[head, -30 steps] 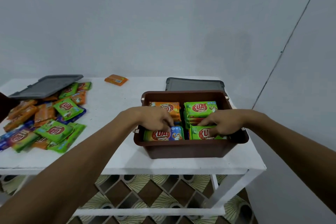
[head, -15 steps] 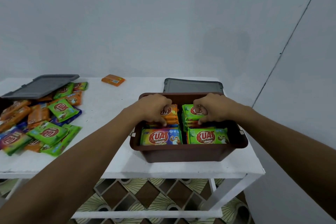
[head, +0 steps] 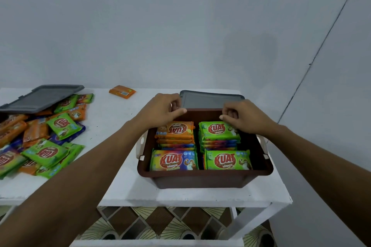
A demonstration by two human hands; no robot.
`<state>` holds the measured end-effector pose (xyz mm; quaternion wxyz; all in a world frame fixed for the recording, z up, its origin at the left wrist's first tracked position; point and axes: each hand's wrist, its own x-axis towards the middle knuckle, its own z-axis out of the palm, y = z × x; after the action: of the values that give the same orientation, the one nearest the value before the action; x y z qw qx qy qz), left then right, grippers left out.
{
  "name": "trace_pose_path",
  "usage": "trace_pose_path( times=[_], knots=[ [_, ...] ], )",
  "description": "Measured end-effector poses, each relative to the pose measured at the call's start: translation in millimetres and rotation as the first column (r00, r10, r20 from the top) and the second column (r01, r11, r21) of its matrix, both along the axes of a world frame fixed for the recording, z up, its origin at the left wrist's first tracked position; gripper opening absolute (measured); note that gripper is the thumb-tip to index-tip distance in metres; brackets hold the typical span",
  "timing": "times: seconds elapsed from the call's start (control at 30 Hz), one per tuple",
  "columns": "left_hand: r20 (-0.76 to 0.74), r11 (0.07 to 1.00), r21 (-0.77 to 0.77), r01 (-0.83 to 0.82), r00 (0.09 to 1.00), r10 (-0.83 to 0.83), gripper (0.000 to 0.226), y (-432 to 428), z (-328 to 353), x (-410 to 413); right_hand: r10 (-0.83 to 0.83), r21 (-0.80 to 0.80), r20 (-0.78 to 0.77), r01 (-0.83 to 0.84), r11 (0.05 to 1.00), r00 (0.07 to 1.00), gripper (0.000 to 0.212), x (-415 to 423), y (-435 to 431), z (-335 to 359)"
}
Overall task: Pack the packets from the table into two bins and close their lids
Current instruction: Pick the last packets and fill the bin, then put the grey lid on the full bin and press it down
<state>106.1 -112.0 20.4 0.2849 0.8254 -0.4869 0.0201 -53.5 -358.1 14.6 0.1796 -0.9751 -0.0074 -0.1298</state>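
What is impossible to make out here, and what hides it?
Head view:
Lower packets in the brown bin: covered by the top packets.
Whatever is under the tilted grey lid: covered, also cut by the left edge.
Whether left hand or right hand grips anything: curled fingers hide it.

Your bin (head: 204,178) stands on the table's (head: 112,118) right end, holding stacked packets (head: 226,159) in four piles, two before, two behind. One lid (head: 212,100) lies flat just behind it. At left, loose packets (head: 46,146) lie heaped, a second lid (head: 42,98) resting on their far edge; a single packet (head: 122,91) lies apart behind.
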Motion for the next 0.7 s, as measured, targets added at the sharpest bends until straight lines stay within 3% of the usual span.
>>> trace_pose_path(
  times=[0.2,0.4,0.53,0.7],
  knots=[
    [-0.055,0.996,-0.028,-0.079,0.995,0.078,0.018,-18.5,-0.9,36.3,-0.235,0.164,0.114,0.215,0.963,0.965,0.008,30.2,-28.8,-1.3],
    [-0.257,0.988,0.088,-0.129,0.955,0.148,0.026,-55.5,-14.6,87.0,-0.395,0.293,-0.177,0.431,0.853,0.901,0.029,71.3,-62.5,-21.3],
    [-0.438,0.947,0.309,-0.09,0.87,0.225,0.042,-85.2,-25.0,110.6,-0.425,0.22,-0.338,0.51,0.832,0.84,0.039,96.5,-74.3,-26.5],
    [-0.497,0.892,0.449,-0.056,0.814,0.302,0.055,-113.9,-30.9,122.0,-0.465,0.202,-0.407,0.574,0.794,0.786,0.053,115.4,-77.0,-28.2]
  ],
)
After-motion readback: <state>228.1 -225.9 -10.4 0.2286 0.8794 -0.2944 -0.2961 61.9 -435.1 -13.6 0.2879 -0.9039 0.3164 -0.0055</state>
